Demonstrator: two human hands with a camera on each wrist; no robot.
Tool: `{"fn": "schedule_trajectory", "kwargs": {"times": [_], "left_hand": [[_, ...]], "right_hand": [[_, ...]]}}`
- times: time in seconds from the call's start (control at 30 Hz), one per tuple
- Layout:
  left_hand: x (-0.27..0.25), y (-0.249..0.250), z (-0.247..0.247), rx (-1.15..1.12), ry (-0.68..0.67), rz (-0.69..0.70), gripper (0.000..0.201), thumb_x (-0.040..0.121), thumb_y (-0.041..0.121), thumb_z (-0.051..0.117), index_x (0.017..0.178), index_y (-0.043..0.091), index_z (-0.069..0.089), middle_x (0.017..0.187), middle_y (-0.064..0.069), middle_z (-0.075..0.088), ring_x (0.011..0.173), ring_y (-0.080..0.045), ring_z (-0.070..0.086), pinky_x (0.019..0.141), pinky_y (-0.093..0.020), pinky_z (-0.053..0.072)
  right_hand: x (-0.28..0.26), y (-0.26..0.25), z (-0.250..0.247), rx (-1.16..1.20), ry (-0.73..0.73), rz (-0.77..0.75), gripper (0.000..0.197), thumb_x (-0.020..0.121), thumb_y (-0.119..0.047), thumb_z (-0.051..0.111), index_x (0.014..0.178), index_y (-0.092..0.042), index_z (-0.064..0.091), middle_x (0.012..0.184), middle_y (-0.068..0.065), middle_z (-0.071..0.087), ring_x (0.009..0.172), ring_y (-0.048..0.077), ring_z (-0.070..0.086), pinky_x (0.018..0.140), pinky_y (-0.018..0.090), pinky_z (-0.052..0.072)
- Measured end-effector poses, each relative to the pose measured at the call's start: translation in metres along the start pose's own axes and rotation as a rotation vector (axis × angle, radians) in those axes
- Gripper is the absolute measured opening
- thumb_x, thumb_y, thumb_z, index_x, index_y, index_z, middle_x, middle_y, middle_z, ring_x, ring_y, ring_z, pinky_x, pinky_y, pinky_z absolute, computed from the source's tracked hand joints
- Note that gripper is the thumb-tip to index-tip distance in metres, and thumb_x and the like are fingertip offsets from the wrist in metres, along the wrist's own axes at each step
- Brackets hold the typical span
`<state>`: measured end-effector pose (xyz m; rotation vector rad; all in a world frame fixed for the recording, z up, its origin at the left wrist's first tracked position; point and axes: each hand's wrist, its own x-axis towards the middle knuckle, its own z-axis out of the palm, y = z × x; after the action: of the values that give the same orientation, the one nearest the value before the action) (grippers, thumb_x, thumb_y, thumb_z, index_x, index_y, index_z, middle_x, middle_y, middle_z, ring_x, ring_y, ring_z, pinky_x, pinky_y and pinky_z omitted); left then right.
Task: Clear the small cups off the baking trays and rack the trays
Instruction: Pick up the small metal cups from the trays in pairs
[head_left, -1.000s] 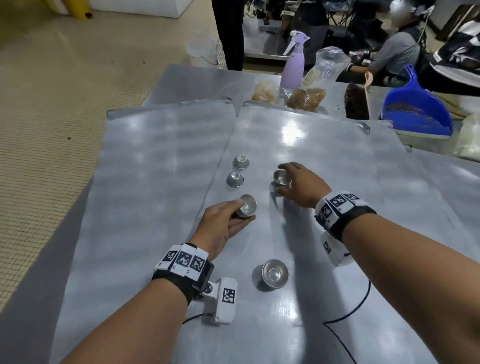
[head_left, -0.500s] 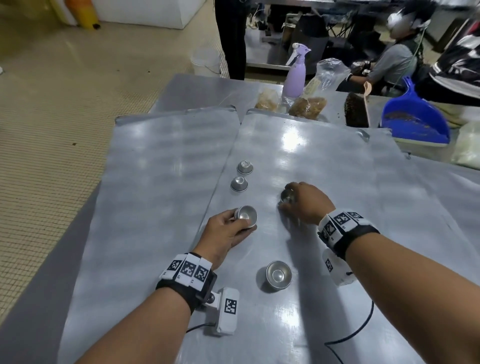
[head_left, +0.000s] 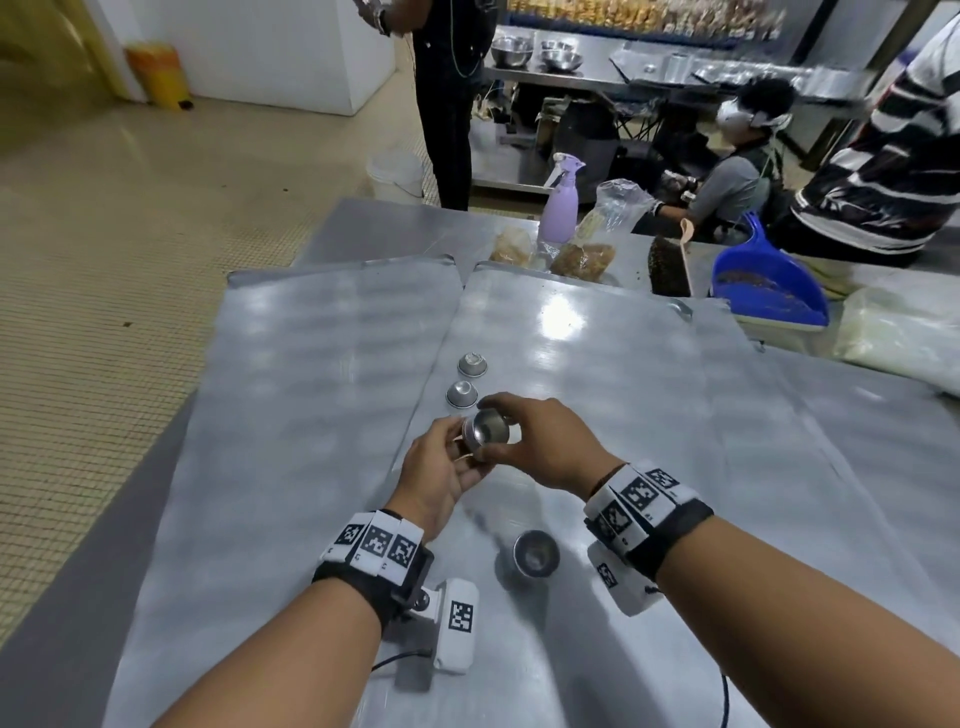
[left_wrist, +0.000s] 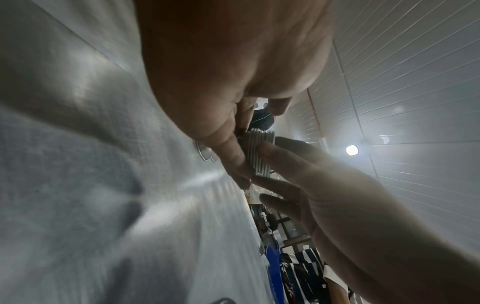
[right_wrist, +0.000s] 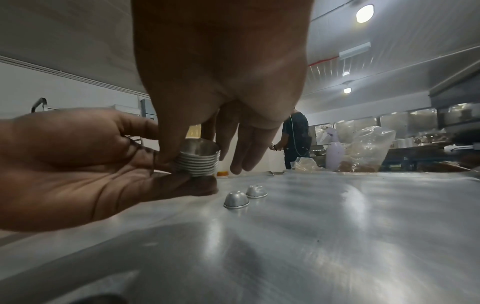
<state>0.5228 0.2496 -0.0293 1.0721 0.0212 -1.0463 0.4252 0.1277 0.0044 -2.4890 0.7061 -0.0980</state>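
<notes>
A stack of several nested small metal cups (head_left: 485, 435) is held just above the right baking tray (head_left: 623, 374). My left hand (head_left: 457, 454) cradles the stack from below and the side. My right hand (head_left: 501, 418) pinches its top rim with thumb and forefinger while the other fingers hang straight. The ribbed stack (right_wrist: 198, 162) shows clearly in the right wrist view, and the stack (left_wrist: 261, 152) sits between both hands in the left wrist view. Two upturned cups (head_left: 471, 365) (head_left: 462, 394) sit just beyond the hands. One upright cup (head_left: 535, 553) stands near my right wrist.
A second tray (head_left: 311, 395) lies to the left, its edge overlapped by the right one. At the table's back stand a purple spray bottle (head_left: 560, 208), plastic bags (head_left: 582, 257), a brush (head_left: 667, 265) and a blue dustpan (head_left: 763, 280). People stand and sit beyond the table.
Each hand was on its own cup on the tray; both have since lifted and come together, and the right hand's cup now sits on the left hand's stack.
</notes>
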Motion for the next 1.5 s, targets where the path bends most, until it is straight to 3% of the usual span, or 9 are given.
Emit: {"fn": "schedule_trajectory", "kwargs": {"times": [0.17, 0.33, 0.53, 0.7, 0.87, 0.97, 1.1, 1.27, 1.5], "left_hand": [[-0.002, 0.003, -0.010, 0.043, -0.007, 0.029, 0.022, 0.101, 0.017, 0.054, 0.096, 0.005, 0.070, 0.089, -0.015, 0.077, 0.085, -0.026, 0.072, 0.092, -0.044, 0.056], [0.004, 0.004, -0.024, 0.047, 0.020, 0.048, 0.020, 0.098, 0.012, 0.059, 0.106, -0.003, 0.071, 0.099, -0.020, 0.075, 0.094, -0.035, 0.073, 0.092, -0.040, 0.058], [0.013, 0.008, -0.037, -0.030, 0.096, 0.023, 0.023, 0.096, 0.009, 0.061, 0.108, -0.010, 0.065, 0.108, -0.030, 0.072, 0.097, -0.041, 0.073, 0.084, -0.037, 0.062], [0.023, 0.006, -0.045, -0.032, 0.116, 0.020, 0.023, 0.096, 0.009, 0.061, 0.107, -0.012, 0.065, 0.113, -0.033, 0.069, 0.099, -0.043, 0.073, 0.090, -0.041, 0.060], [0.029, 0.001, -0.053, -0.042, 0.121, 0.021, 0.027, 0.098, 0.009, 0.059, 0.113, -0.013, 0.064, 0.114, -0.032, 0.069, 0.101, -0.043, 0.072, 0.090, -0.041, 0.060], [0.029, -0.001, -0.053, -0.049, 0.115, 0.019, 0.028, 0.098, 0.009, 0.059, 0.114, -0.014, 0.063, 0.115, -0.033, 0.069, 0.102, -0.043, 0.072, 0.089, -0.041, 0.060], [0.028, -0.002, -0.051, -0.047, 0.109, 0.019, 0.028, 0.098, 0.008, 0.059, 0.114, -0.015, 0.062, 0.118, -0.033, 0.067, 0.103, -0.044, 0.071, 0.088, -0.040, 0.061], [0.025, -0.001, -0.043, -0.021, 0.054, 0.035, 0.029, 0.096, 0.009, 0.063, 0.115, -0.013, 0.063, 0.116, -0.029, 0.069, 0.106, -0.040, 0.071, 0.095, -0.039, 0.058], [0.021, -0.008, -0.033, 0.068, 0.003, 0.055, 0.029, 0.088, 0.000, 0.071, 0.117, -0.005, 0.067, 0.116, -0.023, 0.072, 0.108, -0.035, 0.071, 0.094, -0.034, 0.058]], "right_hand": [[0.003, -0.008, 0.004, -0.017, 0.000, -0.026, 0.057, 0.075, -0.055, 0.073, 0.128, -0.043, 0.055, 0.109, -0.012, 0.072, 0.103, 0.014, 0.065, 0.085, 0.037, 0.053], [0.011, -0.005, -0.002, -0.018, -0.046, -0.061, 0.058, 0.082, -0.065, 0.061, 0.135, -0.043, 0.053, 0.124, -0.014, 0.067, 0.110, 0.008, 0.063, 0.091, 0.034, 0.052], [0.053, 0.029, -0.018, -0.175, -0.053, 0.010, 0.032, 0.096, -0.042, 0.053, 0.127, -0.036, 0.060, 0.118, -0.006, 0.070, 0.110, 0.014, 0.064, 0.090, 0.035, 0.052], [0.089, 0.032, -0.003, -0.317, -0.188, -0.054, 0.041, 0.097, -0.037, 0.052, 0.138, -0.035, 0.051, 0.132, -0.002, 0.062, 0.117, 0.022, 0.060, 0.093, 0.036, 0.049], [0.116, 0.030, 0.021, -0.394, -0.294, -0.122, 0.059, 0.095, -0.036, 0.058, 0.150, -0.033, 0.036, 0.156, -0.006, 0.038, 0.128, 0.027, 0.052, 0.098, 0.037, 0.045], [0.121, 0.031, 0.029, -0.393, -0.314, -0.109, 0.053, 0.091, -0.026, 0.063, 0.141, -0.026, 0.045, 0.143, 0.001, 0.051, 0.116, 0.031, 0.058, 0.087, 0.037, 0.049], [0.110, 0.034, 0.030, -0.320, -0.252, -0.075, 0.029, 0.094, -0.023, 0.056, 0.120, -0.017, 0.045, 0.098, 0.004, 0.061, 0.088, 0.032, 0.058, 0.069, 0.032, 0.040], [0.090, 0.046, 0.030, -0.327, -0.231, -0.016, 0.053, 0.095, -0.028, 0.056, 0.143, -0.019, 0.039, 0.133, 0.008, 0.050, 0.105, 0.037, 0.061, 0.088, 0.042, 0.051], [0.054, 0.069, 0.028, -0.159, -0.046, 0.026, 0.029, 0.088, -0.021, 0.062, 0.116, -0.020, 0.054, 0.121, 0.004, 0.048, 0.089, 0.035, 0.063, 0.078, 0.041, 0.052]]}}
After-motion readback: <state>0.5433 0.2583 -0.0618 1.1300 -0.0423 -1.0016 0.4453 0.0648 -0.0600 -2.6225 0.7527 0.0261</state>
